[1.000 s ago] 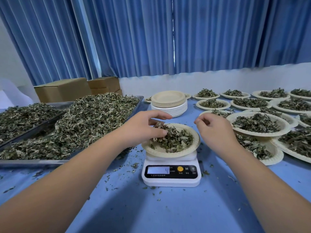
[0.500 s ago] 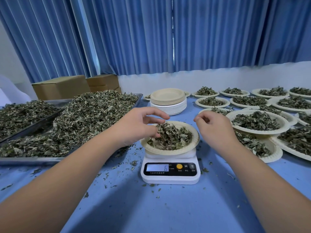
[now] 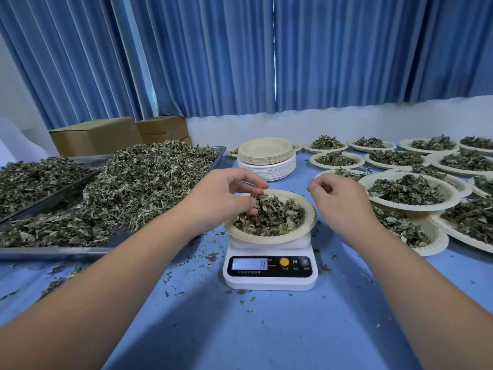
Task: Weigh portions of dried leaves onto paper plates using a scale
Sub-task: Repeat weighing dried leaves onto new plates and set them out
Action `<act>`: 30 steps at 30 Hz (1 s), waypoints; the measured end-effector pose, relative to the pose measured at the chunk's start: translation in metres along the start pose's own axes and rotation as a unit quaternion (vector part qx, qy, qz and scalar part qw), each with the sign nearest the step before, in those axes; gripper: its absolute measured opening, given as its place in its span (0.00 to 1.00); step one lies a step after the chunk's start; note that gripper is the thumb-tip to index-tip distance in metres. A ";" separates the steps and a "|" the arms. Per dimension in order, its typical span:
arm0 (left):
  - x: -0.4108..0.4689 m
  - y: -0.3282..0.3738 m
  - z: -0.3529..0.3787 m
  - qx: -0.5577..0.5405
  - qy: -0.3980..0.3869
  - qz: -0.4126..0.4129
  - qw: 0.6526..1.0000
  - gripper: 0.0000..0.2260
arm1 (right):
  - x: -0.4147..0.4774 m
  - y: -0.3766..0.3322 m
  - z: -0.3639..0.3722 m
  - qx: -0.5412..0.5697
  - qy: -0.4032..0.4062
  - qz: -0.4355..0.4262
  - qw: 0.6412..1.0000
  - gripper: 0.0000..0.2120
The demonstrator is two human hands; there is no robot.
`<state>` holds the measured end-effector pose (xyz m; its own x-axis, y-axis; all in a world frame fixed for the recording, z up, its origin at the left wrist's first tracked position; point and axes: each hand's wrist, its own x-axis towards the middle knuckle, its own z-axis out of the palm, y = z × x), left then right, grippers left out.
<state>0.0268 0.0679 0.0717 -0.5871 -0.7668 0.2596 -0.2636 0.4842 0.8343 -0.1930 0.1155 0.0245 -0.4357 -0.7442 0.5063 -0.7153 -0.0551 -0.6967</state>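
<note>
Plate sits on scale at mid-desk and holds a loose heap of leaves. The display appears to read 8. Left hand is over the plate's left side, fingers curled round a pinch of leaves. Right hand hovers just beside the right rim, fingers loosely curled, nothing seen in it.

Assessment: the leaves are likely very light, brittle and crumbly (fragments scattered on the desk suggest shedding). Take small, gentle pinches from the heap's top. The plate looks thin and may flex, so lift it by opposite rims. Bulk supply lies in tray, left.

Plate on scale; tray left, plate stack behind.
</note>
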 end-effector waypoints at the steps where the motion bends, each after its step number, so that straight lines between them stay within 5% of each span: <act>1: 0.000 0.001 0.000 0.000 0.007 -0.001 1.000 0.15 | 0.000 0.000 0.000 -0.004 0.000 -0.001 1.000 0.09; 22: -0.004 0.011 -0.007 -0.012 0.115 0.046 0.992 0.12 | 0.000 0.000 -0.001 0.006 0.001 -0.001 1.000 0.10; 30: -0.004 -0.006 -0.029 -0.124 0.184 0.026 0.975 0.12 | -0.001 0.001 -0.001 0.004 -0.008 -0.001 1.000 0.09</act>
<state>0.0530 0.0556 0.0794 -0.2681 -0.8649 0.4244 -0.0209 0.4456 0.8950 -0.1938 0.1167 0.0240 -0.4257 -0.7552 0.4985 -0.7116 -0.0608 -0.6999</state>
